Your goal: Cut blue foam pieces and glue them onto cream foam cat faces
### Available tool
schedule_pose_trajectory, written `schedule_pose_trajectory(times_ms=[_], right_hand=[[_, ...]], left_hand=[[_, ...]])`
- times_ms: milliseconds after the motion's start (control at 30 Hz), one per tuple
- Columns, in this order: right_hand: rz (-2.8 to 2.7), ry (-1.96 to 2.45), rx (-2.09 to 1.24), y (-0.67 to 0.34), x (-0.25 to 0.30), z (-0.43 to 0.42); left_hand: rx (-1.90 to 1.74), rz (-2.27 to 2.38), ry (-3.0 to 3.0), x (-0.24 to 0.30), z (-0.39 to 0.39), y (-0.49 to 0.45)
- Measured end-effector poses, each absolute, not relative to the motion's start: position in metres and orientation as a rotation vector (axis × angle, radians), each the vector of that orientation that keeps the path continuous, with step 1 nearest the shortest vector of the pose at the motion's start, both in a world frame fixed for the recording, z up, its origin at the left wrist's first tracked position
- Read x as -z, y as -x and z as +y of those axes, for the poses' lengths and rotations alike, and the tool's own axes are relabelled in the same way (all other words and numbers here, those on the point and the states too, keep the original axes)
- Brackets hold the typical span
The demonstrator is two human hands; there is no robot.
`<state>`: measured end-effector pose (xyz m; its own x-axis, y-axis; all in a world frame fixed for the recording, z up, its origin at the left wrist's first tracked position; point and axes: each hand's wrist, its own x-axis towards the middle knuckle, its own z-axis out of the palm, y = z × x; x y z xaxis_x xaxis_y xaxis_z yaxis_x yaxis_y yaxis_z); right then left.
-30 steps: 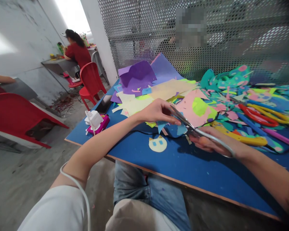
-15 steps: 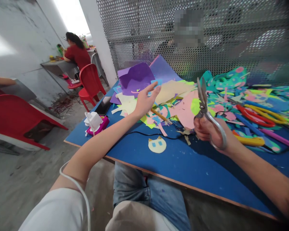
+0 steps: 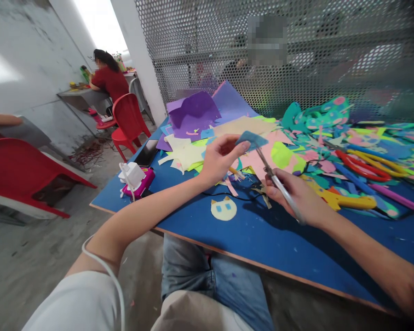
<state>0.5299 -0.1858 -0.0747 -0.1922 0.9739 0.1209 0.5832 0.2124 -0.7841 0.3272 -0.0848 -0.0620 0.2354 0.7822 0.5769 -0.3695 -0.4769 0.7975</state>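
Note:
Pinched in my left hand (image 3: 222, 156) is a small piece of blue felt (image 3: 252, 139), held above the heap of scraps. My right hand (image 3: 295, 195) grips metal scissors (image 3: 274, 177), whose blades point up and left and meet the felt's lower edge. Whether the blades are cutting into it I cannot tell. On the table below lies a cream cat-head cutout (image 3: 223, 209) with brown ears and two blue squares for eyes.
On the blue table (image 3: 262, 248) lie purple sheets (image 3: 195, 112), a cream cutout (image 3: 181, 151) and many coloured scraps. A yellow glue gun (image 3: 348, 201) and red-handled scissors (image 3: 362, 165) are at right. A white charger (image 3: 133, 174) sits left. Behind stands a perforated metal screen (image 3: 207, 50); a person (image 3: 108, 76) sits farther off.
My left hand has brought the blue felt right and down, toward me. The scissors have tipped from upright to pointing left, their blades now at the felt.

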Motion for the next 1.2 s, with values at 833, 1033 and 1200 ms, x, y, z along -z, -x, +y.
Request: schedule_pose_trajectory(times_ms=[833, 1033, 1200], right_hand=[[-1.746, 1.407, -0.876, -0.526, 0.067, -0.185], [-1.822, 1.459, -0.833, -0.523, 0.053, -0.189], [-1.845, 1.464, -0.812, -0.524, 0.054, -0.189]], left_hand=[[-1.214, 0.429, -1.528, 0.058, -0.098, -0.326], [-1.186, 0.432, -1.669, 0.063, -0.096, -0.326], [-1.23, 0.49, -1.856, 0.066, -0.096, -0.324]])
